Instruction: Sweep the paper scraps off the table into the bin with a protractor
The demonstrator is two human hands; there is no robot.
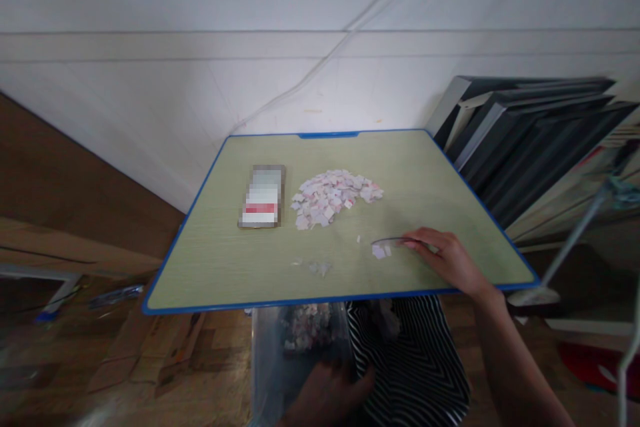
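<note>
Head view, one ruler [395, 241], right hand [447, 259], one phone [263, 197]

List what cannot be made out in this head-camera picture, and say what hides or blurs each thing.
- Phone on the table: its screen is pixelated.
- Thin tool at the right hand: blurred, kind unclear.
- Left hand: dim, partly cut by the bottom edge; grip unclear.
- Clear bin: its top is hidden by the table edge.
- Paper pieces: print too small.
</note>
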